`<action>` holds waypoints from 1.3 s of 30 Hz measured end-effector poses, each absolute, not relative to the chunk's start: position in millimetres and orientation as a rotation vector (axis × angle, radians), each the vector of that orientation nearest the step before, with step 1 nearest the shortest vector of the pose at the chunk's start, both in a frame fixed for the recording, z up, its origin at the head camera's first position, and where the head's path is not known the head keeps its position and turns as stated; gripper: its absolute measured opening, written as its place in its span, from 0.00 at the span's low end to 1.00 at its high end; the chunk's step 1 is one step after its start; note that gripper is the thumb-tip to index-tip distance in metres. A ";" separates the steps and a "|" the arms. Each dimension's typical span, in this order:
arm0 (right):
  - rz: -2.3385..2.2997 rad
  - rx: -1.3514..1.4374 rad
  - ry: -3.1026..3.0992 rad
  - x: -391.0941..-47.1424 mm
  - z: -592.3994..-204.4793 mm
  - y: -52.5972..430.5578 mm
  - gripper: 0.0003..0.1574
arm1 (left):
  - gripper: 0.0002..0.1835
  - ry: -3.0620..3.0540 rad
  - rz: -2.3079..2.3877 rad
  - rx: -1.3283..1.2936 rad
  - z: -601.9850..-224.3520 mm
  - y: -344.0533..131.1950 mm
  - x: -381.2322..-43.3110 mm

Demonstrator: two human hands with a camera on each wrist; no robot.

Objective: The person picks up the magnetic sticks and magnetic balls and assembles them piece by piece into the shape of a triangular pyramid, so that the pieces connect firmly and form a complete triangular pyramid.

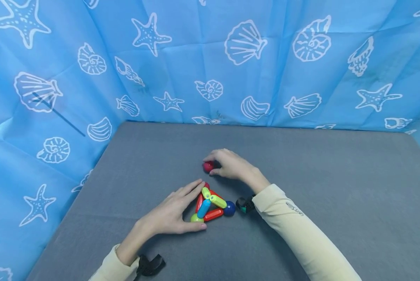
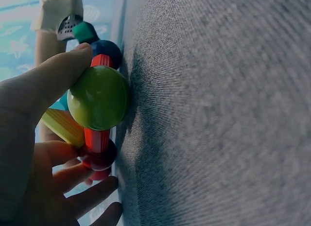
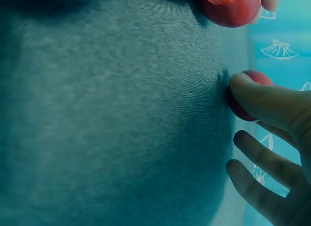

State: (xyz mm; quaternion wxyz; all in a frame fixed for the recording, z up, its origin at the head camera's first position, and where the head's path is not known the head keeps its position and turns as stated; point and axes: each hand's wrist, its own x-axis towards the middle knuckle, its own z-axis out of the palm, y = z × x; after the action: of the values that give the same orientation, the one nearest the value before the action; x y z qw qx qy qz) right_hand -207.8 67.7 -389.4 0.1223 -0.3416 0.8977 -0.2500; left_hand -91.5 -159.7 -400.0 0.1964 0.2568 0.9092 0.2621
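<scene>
A pyramid of magnetic rods and balls (image 1: 213, 214) stands on the grey table. Red rods form its triangular base, with a green ball (image 2: 98, 97), a dark blue ball (image 1: 229, 208) and a red corner ball (image 2: 98, 155) at the corners. Two yellow-green rods and a blue rod (image 1: 204, 208) lean together at the top, no ball on their meeting ends. My left hand (image 1: 172, 208) holds the pyramid, thumb by the green ball and fingertips by the red corner. Just beyond it, my right hand (image 1: 232, 166) pinches a separate red ball (image 1: 208, 167) between thumb and fingers, low over the cloth.
Grey cloth (image 1: 322, 187) covers the table, which ends at the back and left against a blue curtain (image 1: 202, 62) printed with white shells and starfish. A black wrist device (image 1: 245, 204) on the right arm sits close beside the dark blue ball.
</scene>
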 end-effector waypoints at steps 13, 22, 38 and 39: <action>-0.808 -0.915 2.715 -195.0 -391.5 83.5 0.26 | 0.54 2.564 0.820 0.641 -401.6 -156.0 -89.1; -0.976 -0.863 2.760 -174.8 -370.4 96.7 0.27 | 0.34 2.654 0.912 0.753 -406.7 -150.9 -95.0; -1.115 -1.007 2.735 -143.3 -343.5 102.7 0.27 | 0.17 2.816 1.010 0.860 -412.4 -134.6 -104.8; -1.116 -1.013 2.732 -142.4 -343.8 102.8 0.26 | 0.17 2.822 1.011 0.864 -412.7 -133.5 -105.8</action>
State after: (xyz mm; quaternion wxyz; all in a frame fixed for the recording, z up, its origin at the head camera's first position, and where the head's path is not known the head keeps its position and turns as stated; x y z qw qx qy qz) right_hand -142.4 102.8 -343.8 0.0106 -0.3245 0.8756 -0.3577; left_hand -105.8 -133.5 -412.7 0.0108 0.2769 0.9045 0.3240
